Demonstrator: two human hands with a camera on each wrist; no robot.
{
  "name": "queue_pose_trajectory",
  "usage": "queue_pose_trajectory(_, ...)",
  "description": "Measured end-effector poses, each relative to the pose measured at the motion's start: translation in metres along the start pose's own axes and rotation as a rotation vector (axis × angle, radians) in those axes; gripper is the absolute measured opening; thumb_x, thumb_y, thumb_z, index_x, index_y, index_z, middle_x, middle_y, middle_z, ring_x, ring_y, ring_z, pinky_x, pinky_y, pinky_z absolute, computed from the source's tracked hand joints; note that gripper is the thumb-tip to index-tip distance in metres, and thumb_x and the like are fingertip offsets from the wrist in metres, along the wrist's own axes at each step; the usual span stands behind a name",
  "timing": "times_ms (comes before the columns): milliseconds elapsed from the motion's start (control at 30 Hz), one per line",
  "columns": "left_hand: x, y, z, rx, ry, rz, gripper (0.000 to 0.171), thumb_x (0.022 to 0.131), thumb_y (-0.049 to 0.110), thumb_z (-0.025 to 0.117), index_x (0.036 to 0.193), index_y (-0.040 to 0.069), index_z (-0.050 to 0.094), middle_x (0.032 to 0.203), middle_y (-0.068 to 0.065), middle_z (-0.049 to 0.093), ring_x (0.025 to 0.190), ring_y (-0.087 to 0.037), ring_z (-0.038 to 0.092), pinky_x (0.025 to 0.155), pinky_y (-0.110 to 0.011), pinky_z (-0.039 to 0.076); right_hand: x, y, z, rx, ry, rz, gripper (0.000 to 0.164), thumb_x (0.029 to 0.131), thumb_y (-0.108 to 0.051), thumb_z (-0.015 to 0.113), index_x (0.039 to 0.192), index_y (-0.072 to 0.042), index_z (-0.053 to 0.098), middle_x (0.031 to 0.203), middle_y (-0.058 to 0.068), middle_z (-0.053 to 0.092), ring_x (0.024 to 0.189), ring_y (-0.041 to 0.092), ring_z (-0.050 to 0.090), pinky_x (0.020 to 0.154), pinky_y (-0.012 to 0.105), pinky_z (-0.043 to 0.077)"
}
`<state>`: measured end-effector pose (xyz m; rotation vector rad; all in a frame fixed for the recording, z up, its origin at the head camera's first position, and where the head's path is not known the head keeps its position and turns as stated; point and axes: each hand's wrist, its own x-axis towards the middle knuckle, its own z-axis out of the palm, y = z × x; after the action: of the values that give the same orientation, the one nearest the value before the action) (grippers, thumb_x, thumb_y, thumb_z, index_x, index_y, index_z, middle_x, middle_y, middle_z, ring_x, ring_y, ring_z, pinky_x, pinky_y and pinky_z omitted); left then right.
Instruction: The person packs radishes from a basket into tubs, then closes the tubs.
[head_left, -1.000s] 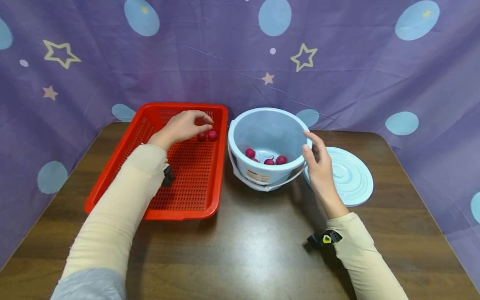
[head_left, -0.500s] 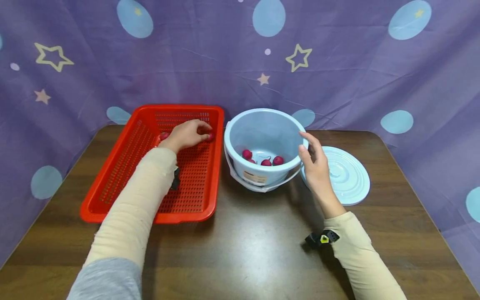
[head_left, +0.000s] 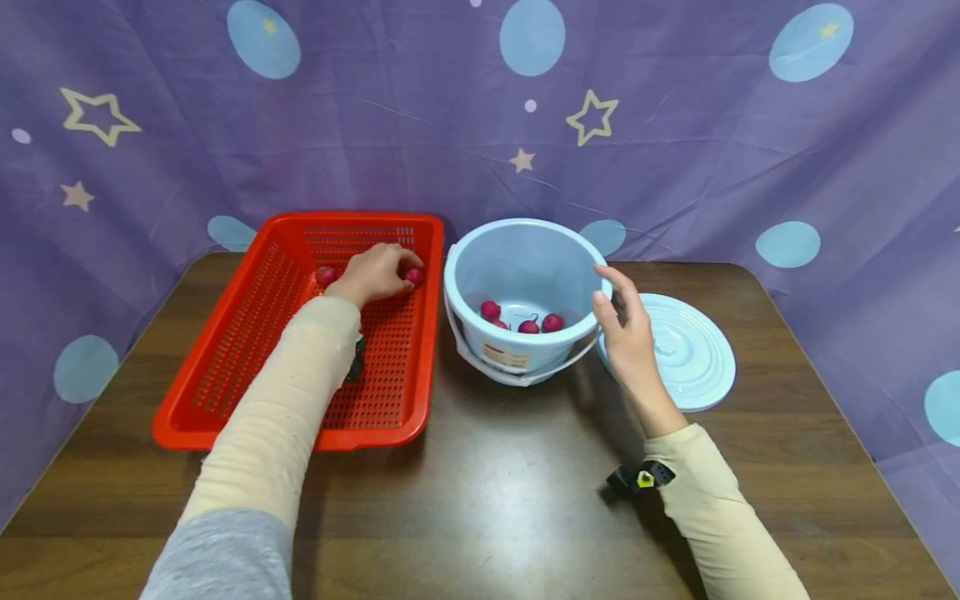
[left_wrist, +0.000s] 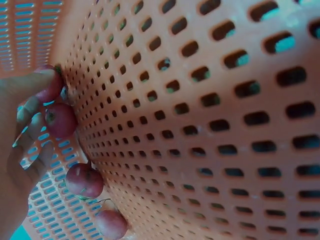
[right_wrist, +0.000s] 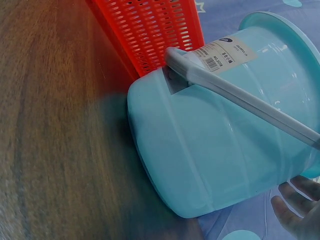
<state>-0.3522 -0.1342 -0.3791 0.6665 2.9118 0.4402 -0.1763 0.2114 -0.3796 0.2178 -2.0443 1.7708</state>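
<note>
My left hand point(head_left: 372, 273) reaches into the red plastic basket point(head_left: 431, 358), its thumb and fingers around a red radish point(head_left: 414, 277) near the right wall. The left wrist view shows the thumb on this radish point(left_wrist: 50, 90), with another radish point(left_wrist: 61, 121) right beside it and two more point(left_wrist: 84, 181) farther along the wall. My right hand point(head_left: 630, 333) rests its relaxed fingertips at the right rim of the light blue bucket point(head_left: 510, 354). Several radishes point(head_left: 528, 326) lie on the bucket's bottom. The right wrist view shows those fingers point(right_wrist: 295, 200) extended beside the bucket's wall.
A round light blue lid point(head_left: 693, 354) lies on the wooden table point(head_left: 480, 500) to the right, partly behind my right hand. The bucket's white handle point(right_wrist: 245, 102) hangs down its front. A purple patterned curtain point(head_left: 420, 125) hangs behind the table.
My left hand has lowered in the basket and closed its thumb and fingers around a radish. My right hand has stayed at the bucket's rim. The whole head view has shifted slightly.
</note>
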Motion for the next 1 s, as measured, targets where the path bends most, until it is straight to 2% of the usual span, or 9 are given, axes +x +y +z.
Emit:
queue_pose_trajectory(267, 0.000, 0.000, -0.001, 0.043, -0.011, -0.008, 0.038, 0.085, 0.020, 0.073, 0.123, 0.017, 0.070, 0.118, -0.012, 0.064, 0.109, -0.030, 0.054, 0.091, -0.056, 0.045, 0.000, -0.001, 0.000, 0.009, 0.000, 0.002, 0.044, 0.100, -0.018, 0.054, 0.140, -0.002, 0.051, 0.141, 0.011, 0.050, 0.116, 0.014, 0.049, 0.098, 0.026, 0.037)
queue_pose_trajectory(500, -0.008, 0.008, -0.014, 0.035, 0.002, 0.000, 0.040, 0.084, 0.022, 0.076, 0.124, 0.017, 0.069, 0.117, -0.011, 0.065, 0.105, -0.028, 0.055, 0.089, -0.054, 0.047, 0.000, -0.001, 0.000, 0.010, -0.001, 0.007, 0.044, 0.100, -0.018, 0.053, 0.141, -0.002, 0.051, 0.142, 0.011, 0.050, 0.117, 0.013, 0.049, 0.099, 0.027, 0.037)
queue_pose_trajectory(767, -0.022, 0.013, -0.031, 0.077, 0.026, 0.071, 0.041, 0.084, 0.028, 0.078, 0.123, 0.018, 0.069, 0.116, -0.009, 0.064, 0.105, -0.027, 0.055, 0.088, -0.052, 0.048, 0.001, 0.002, 0.000, 0.001, 0.000, -0.008, 0.043, 0.100, -0.018, 0.053, 0.140, -0.003, 0.051, 0.141, 0.012, 0.051, 0.120, 0.021, 0.049, 0.099, 0.026, 0.037)
queue_pose_trajectory(1000, -0.039, 0.022, -0.048, 0.117, 0.062, 0.127, 0.038, 0.085, 0.030, 0.077, 0.121, 0.020, 0.070, 0.114, -0.006, 0.065, 0.104, -0.025, 0.054, 0.083, -0.051, 0.048, 0.000, 0.001, 0.001, 0.012, 0.004, 0.000, 0.044, 0.099, -0.018, 0.053, 0.140, -0.002, 0.051, 0.143, 0.011, 0.049, 0.122, 0.017, 0.048, 0.102, 0.027, 0.035)
